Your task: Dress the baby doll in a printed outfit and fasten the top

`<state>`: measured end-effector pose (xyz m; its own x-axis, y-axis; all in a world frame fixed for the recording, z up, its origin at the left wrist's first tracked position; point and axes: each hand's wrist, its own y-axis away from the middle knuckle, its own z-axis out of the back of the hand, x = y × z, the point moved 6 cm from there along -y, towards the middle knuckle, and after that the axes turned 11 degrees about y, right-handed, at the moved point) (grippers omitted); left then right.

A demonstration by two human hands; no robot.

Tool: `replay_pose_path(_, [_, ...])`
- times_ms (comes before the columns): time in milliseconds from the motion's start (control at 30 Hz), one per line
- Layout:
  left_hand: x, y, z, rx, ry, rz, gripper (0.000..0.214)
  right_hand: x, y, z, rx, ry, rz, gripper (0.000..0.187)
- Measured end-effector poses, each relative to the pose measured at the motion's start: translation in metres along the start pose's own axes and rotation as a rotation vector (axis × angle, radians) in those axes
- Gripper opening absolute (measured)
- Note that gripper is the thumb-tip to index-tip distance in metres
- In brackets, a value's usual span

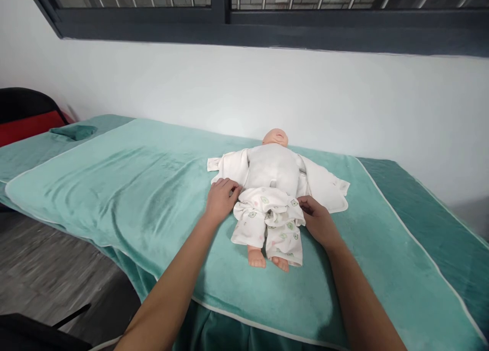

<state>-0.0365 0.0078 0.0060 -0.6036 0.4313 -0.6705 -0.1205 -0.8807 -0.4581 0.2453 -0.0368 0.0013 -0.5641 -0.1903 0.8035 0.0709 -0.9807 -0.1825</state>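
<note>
A baby doll (275, 136) lies on its back, head toward the wall and bare feet toward me. Its torso is covered by a white undershirt (273, 165). A white long-sleeved jacket (324, 183) is spread out on both sides beneath it. Printed baby pants (284, 221) cover the legs, bunched at the hips. My left hand (222, 200) is at the left side of the waistband, fingers curled in a pinch at its edge. My right hand (319, 218) pinches the pants at the right hip; its fingertips are partly hidden.
A light green blanket (126, 188) with pale edging covers the bed, over a darker green cover (424, 213). Folded green cloth (73, 132) lies at the far left, near a red and black chair (30, 119). A white wall (171, 86) with a dark-framed window stands behind.
</note>
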Motion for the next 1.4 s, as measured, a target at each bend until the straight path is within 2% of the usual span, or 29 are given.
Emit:
replay_pose_path(100, [-0.007, -0.001, -0.003, 0.002, 0.347, 0.007, 0.016, 0.001, -0.001, 0.001, -0.07, 0.046, -0.017, 0.018])
replay_pose_path(167, [-0.006, 0.0, -0.009, 0.066, 0.601, 0.106, 0.015, 0.001, -0.001, 0.002, -0.104, 0.076, -0.027, 0.017])
replay_pose_path(233, [-0.005, 0.003, -0.014, 0.157, 0.762, 0.202, 0.019, 0.001, -0.001, 0.003, -0.134, 0.098, -0.034, 0.018])
replay_pose_path(433, [-0.015, 0.01, -0.013, 0.41, 0.856, 0.214, 0.02, -0.002, -0.001, 0.005, -0.168, 0.115, -0.055, 0.023])
replay_pose_path(600, [-0.019, 0.013, -0.011, 0.489, 0.843, 0.199, 0.017, 0.002, -0.003, 0.006, -0.187, 0.132, -0.017, 0.02])
replay_pose_path(833, [-0.014, 0.015, -0.008, 0.35, 0.852, 0.161, 0.019, 0.007, -0.001, 0.007, -0.22, 0.097, 0.036, 0.016])
replay_pose_path(1033, [-0.013, 0.01, -0.006, 0.211, 0.803, 0.054, 0.012, 0.021, 0.002, 0.013, -0.375, 0.22, 0.311, 0.01])
replay_pose_path(1133, [-0.016, 0.002, -0.013, 0.172, 0.833, 0.032, 0.013, 0.023, -0.001, 0.011, -0.357, 0.222, 0.361, 0.009])
replay_pose_path(1233, [-0.013, -0.013, -0.021, 0.075, 0.803, 0.086, 0.017, 0.017, -0.013, 0.009, -0.305, 0.128, 0.255, 0.016])
replay_pose_path(1400, [0.007, -0.048, -0.032, -0.131, 0.657, 0.274, 0.015, 0.002, -0.048, 0.011, -0.339, -0.076, -0.055, 0.027])
